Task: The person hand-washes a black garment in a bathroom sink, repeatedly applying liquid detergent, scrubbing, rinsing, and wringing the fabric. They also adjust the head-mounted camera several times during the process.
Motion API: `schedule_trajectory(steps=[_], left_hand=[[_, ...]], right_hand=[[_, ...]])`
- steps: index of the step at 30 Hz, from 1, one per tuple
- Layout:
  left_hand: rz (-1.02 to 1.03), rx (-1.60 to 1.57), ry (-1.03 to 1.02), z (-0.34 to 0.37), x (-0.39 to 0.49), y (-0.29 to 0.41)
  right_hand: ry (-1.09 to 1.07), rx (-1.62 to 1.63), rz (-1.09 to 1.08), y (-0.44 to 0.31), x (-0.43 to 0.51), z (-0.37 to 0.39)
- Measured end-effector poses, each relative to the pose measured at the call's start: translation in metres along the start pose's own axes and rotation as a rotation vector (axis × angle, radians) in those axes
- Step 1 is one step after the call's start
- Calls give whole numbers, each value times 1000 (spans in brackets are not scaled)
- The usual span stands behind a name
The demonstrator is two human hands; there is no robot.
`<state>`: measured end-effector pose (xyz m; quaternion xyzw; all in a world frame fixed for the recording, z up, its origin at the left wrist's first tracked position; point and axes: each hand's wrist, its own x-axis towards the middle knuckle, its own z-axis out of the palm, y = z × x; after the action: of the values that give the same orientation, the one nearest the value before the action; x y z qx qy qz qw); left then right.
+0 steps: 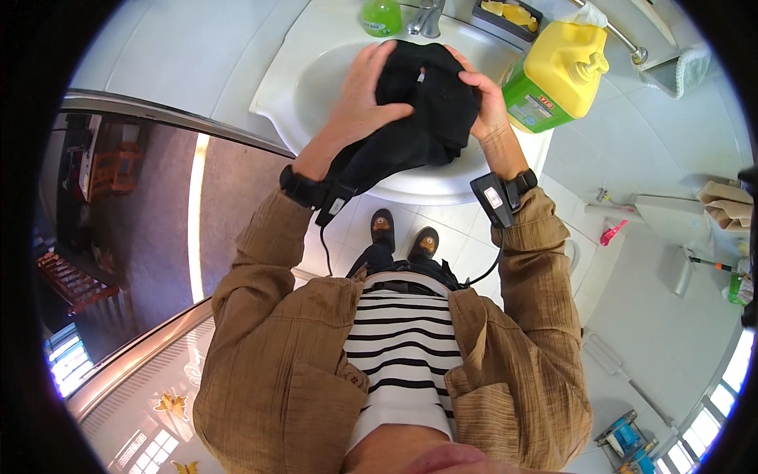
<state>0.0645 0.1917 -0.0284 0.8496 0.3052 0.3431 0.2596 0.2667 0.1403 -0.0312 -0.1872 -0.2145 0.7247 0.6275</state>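
A bunched black cloth (414,130), perhaps a garment, is held up over the white washbasin (278,101). My left hand (367,95) grips its left side, with the thumb spread across the front and the fingers reaching behind the top edge. On the opposite side, my right hand (488,101) clasps the cloth, its fingers bent over the upper right edge. A lower fold hangs beside my left wrist, across the basin's front rim. In the upper middle of the cloth, a small pale spot shows through a gap.
Behind the cloth stand a chrome faucet (426,21) and a green soap bottle (381,18). A large yellow-and-green pump jug (553,77) rests on the basin's right edge, close to my right hand. A dark soap tray (509,18) lies at the back. Cables run from both wrist devices.
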Motion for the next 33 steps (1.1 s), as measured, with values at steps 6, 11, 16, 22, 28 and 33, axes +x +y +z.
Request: schedule_trajectory(steps=[6,11,16,22,28,33], left_hand=[[270,-274,97,8,27,26],[-499,-1043,-34,5,22,35],[-545,-1332,-83,16,22,52],[-420,-1254,117,9,41,46],[-758,-1606,196,48,30,43],[-529,-1823,79,37,19,8]], right_hand=[[77,-208,342,-17,-16,15],[431,-963,-310,-25,-18,16],[309,-504,-231,-21,0,28],[368,-1003,-676,2,3,48],[349,-2109,-777,12,32,58],[102,-2164,-910,34,20,75]])
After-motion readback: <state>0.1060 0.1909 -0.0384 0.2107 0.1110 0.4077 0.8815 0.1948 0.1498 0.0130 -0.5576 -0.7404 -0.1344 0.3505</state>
